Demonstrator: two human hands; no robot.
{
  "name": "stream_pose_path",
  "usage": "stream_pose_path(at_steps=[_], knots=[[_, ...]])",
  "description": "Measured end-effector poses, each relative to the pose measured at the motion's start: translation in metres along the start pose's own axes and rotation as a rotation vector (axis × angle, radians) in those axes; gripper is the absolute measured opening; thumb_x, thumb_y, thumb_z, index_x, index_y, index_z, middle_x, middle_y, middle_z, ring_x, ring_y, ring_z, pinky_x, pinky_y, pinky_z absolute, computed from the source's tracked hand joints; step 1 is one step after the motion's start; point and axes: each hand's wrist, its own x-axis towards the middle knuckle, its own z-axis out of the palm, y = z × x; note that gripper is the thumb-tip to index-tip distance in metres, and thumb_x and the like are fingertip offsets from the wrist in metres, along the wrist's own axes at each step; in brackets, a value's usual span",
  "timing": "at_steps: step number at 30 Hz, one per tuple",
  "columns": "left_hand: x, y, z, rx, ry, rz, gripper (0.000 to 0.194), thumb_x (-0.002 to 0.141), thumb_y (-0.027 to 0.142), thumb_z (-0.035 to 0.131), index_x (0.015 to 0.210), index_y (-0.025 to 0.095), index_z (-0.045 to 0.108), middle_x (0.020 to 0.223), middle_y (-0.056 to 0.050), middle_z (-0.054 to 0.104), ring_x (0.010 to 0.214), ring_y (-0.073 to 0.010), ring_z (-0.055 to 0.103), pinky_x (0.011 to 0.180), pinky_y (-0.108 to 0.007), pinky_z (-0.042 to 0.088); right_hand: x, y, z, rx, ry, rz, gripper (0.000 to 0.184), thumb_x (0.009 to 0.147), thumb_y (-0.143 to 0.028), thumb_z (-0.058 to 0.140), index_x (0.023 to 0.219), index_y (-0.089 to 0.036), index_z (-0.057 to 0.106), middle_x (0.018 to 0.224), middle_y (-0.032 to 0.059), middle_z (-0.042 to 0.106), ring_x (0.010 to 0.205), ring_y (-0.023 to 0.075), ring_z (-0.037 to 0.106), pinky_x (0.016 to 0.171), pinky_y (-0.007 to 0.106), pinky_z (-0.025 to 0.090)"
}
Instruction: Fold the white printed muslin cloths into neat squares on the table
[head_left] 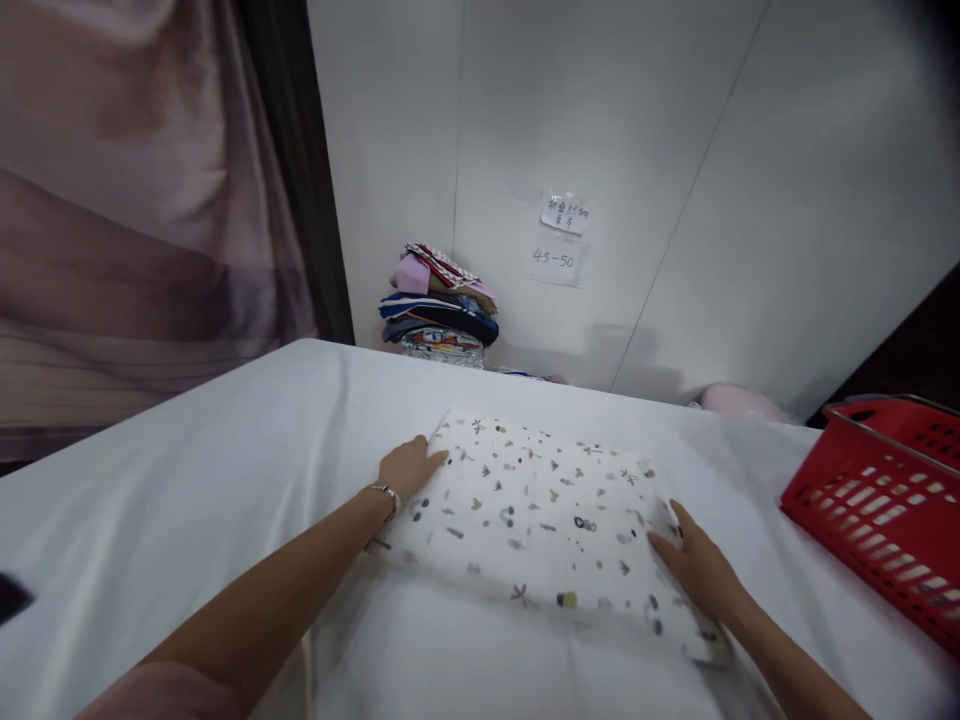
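Note:
A folded white cloth (540, 510) with small printed figures lies flat on the white-covered table (187, 500). My left hand (409, 465), with a bracelet at the wrist, rests on the cloth's left edge, its fingers together and laid flat. At the cloth's right edge my right hand (694, 565) presses down, fingers stretched out flat. Neither hand holds anything.
A red plastic basket (885, 500) stands at the table's right edge. A stack of folded clothes (442, 305) sits against the white wall at the back, with two paper notes (562, 235) stuck on the wall. A pink cloth (742, 400) lies at the far edge. A curtain hangs at left.

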Motion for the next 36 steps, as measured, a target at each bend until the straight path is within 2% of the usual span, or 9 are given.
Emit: stream_pose_path(at_steps=[4,7,10,13,17,21,26,30,36], knots=[[-0.016,0.006,-0.003,-0.021,-0.032,-0.012,0.047,0.08,0.053,0.039,0.101,0.013,0.052,0.101,-0.017,0.063,0.093,-0.0299,0.059,0.071,-0.035,0.043,0.001,0.01,-0.014,0.095,0.007,0.051,0.065,0.074,-0.046,0.05,0.133,-0.02,0.038,0.104,0.01,0.062,0.087,0.0234,0.061,0.077,0.035,0.046],[-0.048,0.012,0.0,-0.136,-0.145,0.035,0.048,0.079,0.055,0.038,0.099,0.014,0.051,0.102,-0.015,0.063,0.091,-0.0272,0.06,0.069,-0.032,0.043,0.016,0.025,-0.033,0.112,0.097,0.057,0.067,0.076,-0.049,0.048,0.135,-0.021,0.034,0.104,0.0077,0.06,0.08,0.0204,0.061,0.073,0.032,0.046],[-0.086,0.012,0.004,-0.225,-0.229,0.118,0.047,0.074,0.059,0.043,0.095,0.017,0.052,0.097,-0.011,0.064,0.084,-0.0247,0.061,0.065,-0.03,0.043,0.029,0.041,-0.044,0.006,0.072,0.036,0.063,0.078,-0.042,0.048,0.135,-0.019,0.035,0.108,0.0095,0.06,0.086,0.0214,0.061,0.076,0.032,0.045],[-0.106,0.007,0.001,-0.208,-0.251,0.134,0.043,0.072,0.06,0.047,0.086,0.02,0.054,0.088,-0.007,0.066,0.075,-0.0232,0.06,0.06,-0.03,0.041,0.034,0.044,-0.044,-0.191,0.001,-0.033,0.056,0.077,-0.028,0.049,0.13,-0.011,0.042,0.109,0.0144,0.06,0.1,0.0256,0.056,0.085,0.036,0.042],[-0.091,0.01,-0.015,-0.109,-0.037,0.11,0.035,0.079,0.053,0.043,0.089,0.021,0.055,0.082,-0.004,0.064,0.073,-0.0211,0.058,0.06,-0.03,0.039,0.04,0.006,-0.036,-0.239,0.101,-0.275,0.045,0.081,-0.02,0.042,0.125,-0.013,0.047,0.122,0.0129,0.054,0.111,0.0248,0.049,0.094,0.038,0.037],[-0.062,0.036,-0.015,-0.09,0.219,0.368,0.024,0.084,0.038,0.043,0.093,0.021,0.058,0.1,-0.005,0.061,0.094,-0.02,0.053,0.076,-0.03,0.04,0.053,-0.059,-0.018,-0.127,0.016,-0.434,0.035,0.085,-0.021,0.039,0.114,-0.017,0.057,0.119,0.0087,0.058,0.111,0.0214,0.05,0.097,0.036,0.035],[-0.037,0.065,0.014,-0.03,0.151,0.562,0.018,0.084,0.025,0.047,0.094,0.02,0.062,0.099,-0.007,0.06,0.096,-0.0215,0.049,0.083,-0.034,0.036,0.076,-0.11,0.014,-0.142,-0.091,-0.557,0.033,0.084,-0.017,0.04,0.11,-0.018,0.06,0.117,0.0078,0.059,0.109,0.0206,0.051,0.094,0.033,0.036],[-0.027,0.066,0.03,0.012,0.157,0.564,0.018,0.084,0.024,0.047,0.093,0.02,0.062,0.098,-0.007,0.059,0.096,-0.0215,0.049,0.083,-0.035,0.036,0.09,-0.119,0.026,-0.187,-0.14,-0.607,0.03,0.082,-0.015,0.045,0.108,-0.016,0.06,0.113,0.0101,0.061,0.106,0.0218,0.051,0.091,0.032,0.036],[-0.02,0.063,0.031,0.021,0.198,0.631,0.017,0.084,0.021,0.047,0.095,0.02,0.06,0.098,-0.007,0.058,0.098,-0.0219,0.048,0.084,-0.036,0.034,0.099,-0.121,0.026,-0.25,-0.165,-0.634,0.021,0.081,-0.014,0.048,0.096,-0.016,0.063,0.1,0.0095,0.061,0.098,0.0214,0.05,0.083,0.029,0.036]])
